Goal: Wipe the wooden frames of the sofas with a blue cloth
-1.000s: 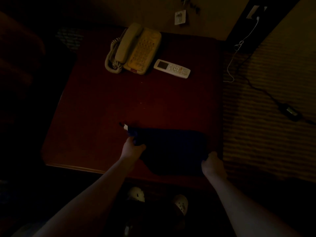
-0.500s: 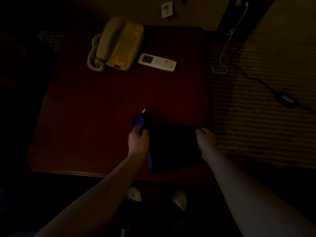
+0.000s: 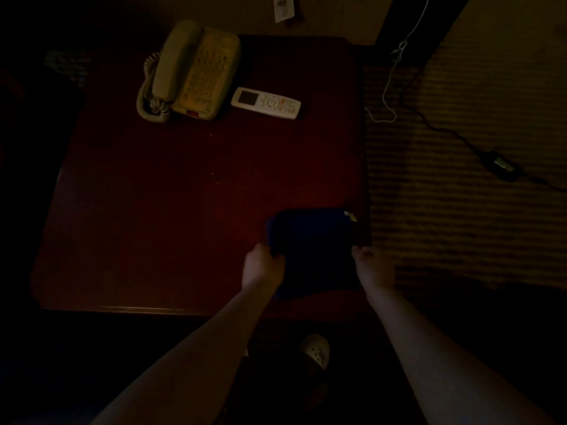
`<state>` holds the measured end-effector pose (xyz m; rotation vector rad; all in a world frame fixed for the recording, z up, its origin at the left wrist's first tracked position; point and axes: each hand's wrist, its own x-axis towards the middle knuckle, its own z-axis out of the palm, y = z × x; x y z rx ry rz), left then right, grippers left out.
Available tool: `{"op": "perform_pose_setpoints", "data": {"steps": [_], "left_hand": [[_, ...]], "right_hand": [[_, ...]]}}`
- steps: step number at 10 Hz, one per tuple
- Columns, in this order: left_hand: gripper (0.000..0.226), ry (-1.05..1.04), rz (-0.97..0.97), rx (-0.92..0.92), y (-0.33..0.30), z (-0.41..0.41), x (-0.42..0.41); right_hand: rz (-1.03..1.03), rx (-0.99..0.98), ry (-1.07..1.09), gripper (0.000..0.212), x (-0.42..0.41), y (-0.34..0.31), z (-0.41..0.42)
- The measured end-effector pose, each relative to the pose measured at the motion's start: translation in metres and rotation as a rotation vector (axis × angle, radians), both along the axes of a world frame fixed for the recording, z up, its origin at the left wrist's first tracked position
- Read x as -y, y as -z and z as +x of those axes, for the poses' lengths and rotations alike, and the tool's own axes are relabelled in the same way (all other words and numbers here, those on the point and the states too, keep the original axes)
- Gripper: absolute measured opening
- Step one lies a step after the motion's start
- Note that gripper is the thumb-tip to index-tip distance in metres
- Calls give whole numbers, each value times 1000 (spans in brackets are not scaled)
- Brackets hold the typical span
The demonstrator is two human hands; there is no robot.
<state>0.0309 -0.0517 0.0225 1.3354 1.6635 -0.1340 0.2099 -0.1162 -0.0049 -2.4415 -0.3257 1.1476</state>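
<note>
The blue cloth (image 3: 311,250) is laid folded at the surface's (image 3: 184,210) near right corner, apparently being squared for wiping. Its left edge is pinched by the left hand (image 3: 263,266); the right hand (image 3: 372,266) rests curled at its right edge, grip unclear in darkness.

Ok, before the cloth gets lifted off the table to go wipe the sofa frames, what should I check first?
1. Blue cloth folded flat on the table: ok.
2. Left hand holding the cloth's left edge: ok.
3. Right hand at the cloth's right edge: grip cannot tell, too dark.
4. Phone and remote away from the cloth: ok.
5. Cloth close to the table's right edge, may slip off: not ok.
6. Sofa frames in view: not ok, none visible.
</note>
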Motion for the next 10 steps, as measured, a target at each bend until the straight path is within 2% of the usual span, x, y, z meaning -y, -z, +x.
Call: {"op": "perform_pose_setpoints", "data": {"steps": [1, 2, 3, 4, 5, 6, 7, 8, 9, 10], "left_hand": [[20, 73, -179, -67, 11, -20, 12], [20, 116, -226, -65, 12, -16, 19], [11, 38, -163, 35, 5, -5, 14], [12, -95, -97, 181, -13, 8, 0], [31, -254, -44, 304, -34, 18, -19], [32, -351, 46, 425, -48, 19, -32], [30, -280, 24, 389, -44, 5, -24], [47, -137, -192, 102, -32, -15, -9], [35, 135, -314, -156, -36, -26, -3], [22, 264, -304, -94, -64, -23, -6]], "right_hand": [[-44, 62, -85, 50, 10, 0, -12], [-96, -74, -44, 64, 15, -1, -20], [-84, -309, 81, 55, 11, -11, -22], [25, -459, 303, 42, -1, -21, -17], [212, -593, 486, 31, -15, -39, -11], [456, -591, 472, 41, -18, -54, -5], [451, -517, 411, 48, -1, -53, -7], [173, -414, 309, 45, 32, -49, -14], [3, -356, 177, 28, 64, -57, -15], [-8, -357, 113, 13, 70, -90, -14]]}}
